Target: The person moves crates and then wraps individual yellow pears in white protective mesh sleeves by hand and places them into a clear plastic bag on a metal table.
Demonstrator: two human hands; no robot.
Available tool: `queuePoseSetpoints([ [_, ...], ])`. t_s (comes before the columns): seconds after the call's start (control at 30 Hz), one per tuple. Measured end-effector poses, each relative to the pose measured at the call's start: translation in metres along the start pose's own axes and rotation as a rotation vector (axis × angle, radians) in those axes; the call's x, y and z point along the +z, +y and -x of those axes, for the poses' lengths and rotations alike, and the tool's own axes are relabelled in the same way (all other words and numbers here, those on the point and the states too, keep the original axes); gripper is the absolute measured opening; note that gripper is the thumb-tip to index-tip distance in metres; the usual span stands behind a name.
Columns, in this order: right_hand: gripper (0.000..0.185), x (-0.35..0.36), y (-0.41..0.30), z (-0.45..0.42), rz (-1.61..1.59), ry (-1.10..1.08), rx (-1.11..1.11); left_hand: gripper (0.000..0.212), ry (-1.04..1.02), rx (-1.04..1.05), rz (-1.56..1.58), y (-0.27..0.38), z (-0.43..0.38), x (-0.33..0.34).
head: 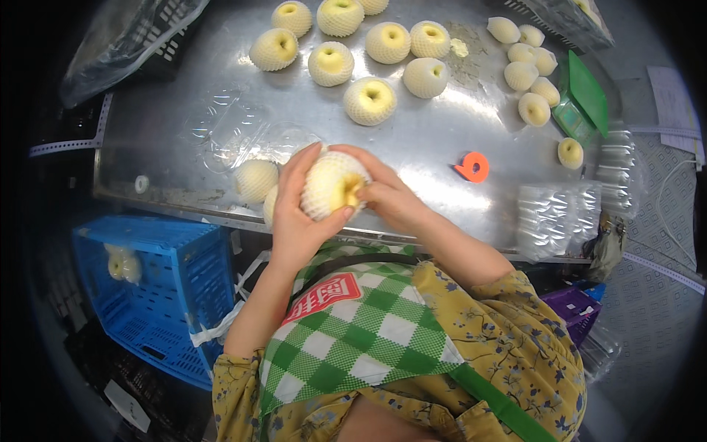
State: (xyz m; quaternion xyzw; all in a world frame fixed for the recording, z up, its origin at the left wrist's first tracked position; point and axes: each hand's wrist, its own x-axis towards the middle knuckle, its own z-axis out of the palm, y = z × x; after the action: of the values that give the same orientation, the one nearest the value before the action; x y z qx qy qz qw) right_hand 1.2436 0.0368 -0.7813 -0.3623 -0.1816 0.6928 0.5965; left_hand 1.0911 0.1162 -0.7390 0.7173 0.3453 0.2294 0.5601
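Observation:
Both hands hold one yellow apple (pixel 326 185) in a white foam net, just above the table's near edge. My left hand (pixel 295 204) wraps its left side, with the thumb along the lower front. On the other side, my right hand (pixel 386 190) has its fingers over the top and its thumb near the hollow at the stem end. A netted apple (pixel 257 180) rests left of my left hand, and another beside it is partly hidden by that hand. Behind them lies a transparent plastic clamshell box (pixel 232 130).
Several netted apples (pixel 370 101) stand across the metal table (pixel 442 130). At right are an orange tape dispenser (pixel 473 167), a green scale (pixel 585 96) and stacked plastic boxes (pixel 552 221). A blue crate (pixel 160 287) holding packed fruit (pixel 124 264) stands below left.

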Motion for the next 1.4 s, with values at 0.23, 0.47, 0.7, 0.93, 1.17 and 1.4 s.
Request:
queuePoseSetpoints([
  [0.23, 0.065, -0.027, -0.034, 0.075, -0.063, 0.139, -0.134, 0.086, -0.177, -0.085, 0.430, 0.021, -0.001, 0.065],
  [0.47, 0.062, -0.082, -0.057, 0.123, 0.020, 0.259, -0.146, 0.084, -0.250, -0.235, 0.635, 0.038, -0.011, 0.144],
  [0.7, 0.060, -0.157, -0.081, 0.118, 0.053, 0.343, -0.046, 0.081, -0.230, -0.402, 0.650, 0.026, -0.062, 0.207],
  [0.93, 0.053, -0.151, -0.074, 0.111, -0.318, 0.325, -0.224, 0.076, -0.214, 0.114, -0.295, 0.040, -0.060, 0.215],
  [1.17, 0.056, -0.187, -0.076, 0.095, -0.169, 0.537, -0.156, 0.100, -0.433, 0.350, -0.439, 0.058, -0.072, 0.219],
  [1.4, 0.047, -0.344, -0.168, 0.116, 0.139, 1.372, -0.400, 0.075, -0.188, 0.089, -0.357, 0.045, -0.070, 0.139],
])
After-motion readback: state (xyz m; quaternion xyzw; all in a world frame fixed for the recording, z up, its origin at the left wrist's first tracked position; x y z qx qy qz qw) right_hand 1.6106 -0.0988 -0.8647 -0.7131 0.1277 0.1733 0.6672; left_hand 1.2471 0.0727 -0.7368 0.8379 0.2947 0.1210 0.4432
